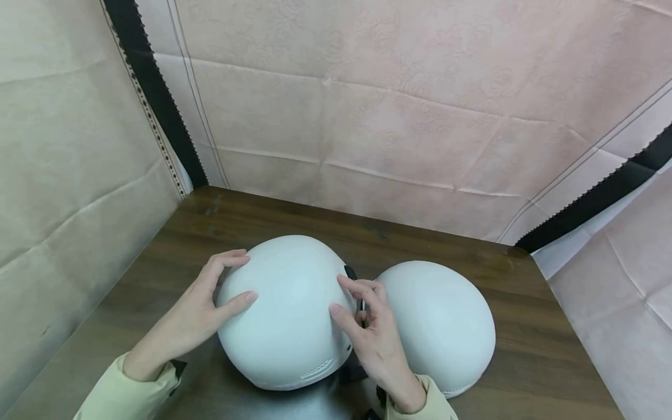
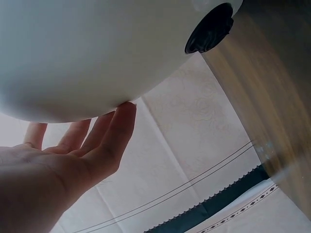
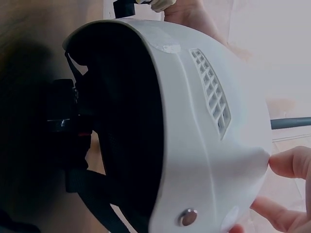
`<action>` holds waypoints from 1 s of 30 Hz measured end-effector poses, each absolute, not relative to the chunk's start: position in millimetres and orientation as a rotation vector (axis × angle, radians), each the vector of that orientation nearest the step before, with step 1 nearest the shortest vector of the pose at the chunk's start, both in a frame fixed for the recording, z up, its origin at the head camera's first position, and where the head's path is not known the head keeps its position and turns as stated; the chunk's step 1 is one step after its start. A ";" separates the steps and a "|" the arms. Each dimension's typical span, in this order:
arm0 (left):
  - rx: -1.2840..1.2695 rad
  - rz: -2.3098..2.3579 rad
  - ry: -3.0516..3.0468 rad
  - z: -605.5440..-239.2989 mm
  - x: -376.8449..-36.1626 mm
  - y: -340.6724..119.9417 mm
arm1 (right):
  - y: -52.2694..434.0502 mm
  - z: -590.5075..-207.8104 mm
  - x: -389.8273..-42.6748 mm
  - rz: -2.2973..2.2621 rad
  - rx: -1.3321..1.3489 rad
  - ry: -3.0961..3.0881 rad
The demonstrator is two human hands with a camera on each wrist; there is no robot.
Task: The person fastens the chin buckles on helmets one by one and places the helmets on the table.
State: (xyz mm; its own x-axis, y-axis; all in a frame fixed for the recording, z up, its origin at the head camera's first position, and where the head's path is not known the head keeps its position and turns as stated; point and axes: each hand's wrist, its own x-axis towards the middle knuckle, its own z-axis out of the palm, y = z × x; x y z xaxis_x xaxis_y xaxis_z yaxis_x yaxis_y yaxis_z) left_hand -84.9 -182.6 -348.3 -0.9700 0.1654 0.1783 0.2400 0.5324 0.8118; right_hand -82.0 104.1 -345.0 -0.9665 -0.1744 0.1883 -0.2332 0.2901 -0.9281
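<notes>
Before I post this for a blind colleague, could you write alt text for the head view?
A person's left hand and right hand touch opposite sides of a white helmet at a brown wooden table. A second white helmet sits close on the right, partly hidden by the right hand. Pale creased cloth hangs behind and at both sides.
</notes>
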 end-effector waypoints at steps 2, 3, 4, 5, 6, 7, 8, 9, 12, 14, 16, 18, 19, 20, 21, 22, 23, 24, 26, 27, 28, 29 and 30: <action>-0.354 -1.456 -2.676 -348.5 -85.4 -182.9 | 104.1 -344.9 -81.7 1.790 0.394 -2.490; -0.355 -1.463 -2.674 -348.6 -85.6 -183.0 | 104.0 -344.8 -81.5 1.787 0.395 -2.492; -0.356 -1.470 -2.673 -348.6 -85.7 -183.1 | 103.9 -344.7 -81.4 1.782 0.396 -2.496; -0.357 -1.478 -2.671 -348.7 -85.8 -183.3 | 103.8 -344.6 -81.3 1.779 0.396 -2.498; -0.358 -1.486 -2.668 -348.7 -85.9 -183.4 | 103.6 -344.4 -81.2 1.771 0.397 -2.502; -0.357 -1.489 -2.667 -348.8 -85.8 -183.6 | 103.4 -344.1 -81.0 1.766 0.398 -2.505; -0.357 -1.488 -2.668 -348.9 -85.8 -183.6 | 103.2 -343.8 -80.8 1.762 0.399 -2.507; -0.356 -1.487 -2.668 -349.0 -85.8 -183.7 | 103.0 -343.6 -80.7 1.759 0.399 -2.507; -0.351 -1.486 -2.668 -349.3 -85.7 -184.0 | 102.6 -342.9 -80.2 1.754 0.407 -2.506; -0.346 -1.486 -2.669 -349.6 -85.8 -184.1 | 102.5 -342.8 -80.1 1.758 0.414 -2.503; -0.346 -1.494 -2.666 -349.7 -86.0 -184.4 | 102.5 -342.7 -80.0 1.763 0.419 -2.497; -0.351 -1.504 -2.660 -349.9 -86.2 -184.7 | 102.3 -342.7 -80.1 1.762 0.421 -2.497; -0.354 -1.505 -2.656 -350.0 -86.2 -184.9 | 102.2 -342.7 -80.1 1.762 0.420 -2.498; -0.359 -1.509 -2.651 -350.2 -86.3 -185.1 | 102.0 -342.7 -80.1 1.761 0.418 -2.498; -0.365 -1.511 -2.645 -350.4 -86.3 -185.3 | 101.8 -342.6 -80.0 1.758 0.415 -2.500; -0.371 -1.509 -2.641 -350.6 -86.3 -185.5 | 101.6 -342.6 -80.0 1.751 0.412 -2.503; -0.375 -1.508 -2.639 -350.7 -86.3 -185.6 | 101.4 -342.5 -79.9 1.746 0.408 -2.506; -0.378 -1.503 -2.641 -350.8 -86.1 -185.8 | 101.2 -342.4 -79.8 1.743 0.403 -2.509; -0.385 -1.501 -2.645 -351.1 -85.8 -186.1 | 100.9 -342.4 -79.5 1.732 0.398 -2.517; -0.389 -1.496 -2.650 -351.1 -85.6 -186.3 | 100.8 -342.4 -79.3 1.727 0.399 -2.519; -0.393 -1.491 -2.654 -351.1 -85.3 -186.4 | 100.7 -342.4 -79.1 1.724 0.404 -2.518; -0.398 -1.488 -2.656 -351.2 -85.1 -186.6 | 100.6 -342.5 -79.0 1.723 0.411 -2.516; -0.404 -1.486 -2.657 -351.4 -84.9 -186.7 | 100.5 -342.5 -78.9 1.722 0.421 -2.513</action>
State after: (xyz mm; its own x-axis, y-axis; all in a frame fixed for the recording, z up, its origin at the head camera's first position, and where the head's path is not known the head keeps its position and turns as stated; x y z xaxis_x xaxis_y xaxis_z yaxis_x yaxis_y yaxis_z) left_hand -84.9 -186.7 -351.4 -0.9630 0.1932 0.1879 0.2613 0.4978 0.8270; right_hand -78.9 100.5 -342.5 -0.9603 -0.1862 0.2077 -0.2609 0.3363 -0.9049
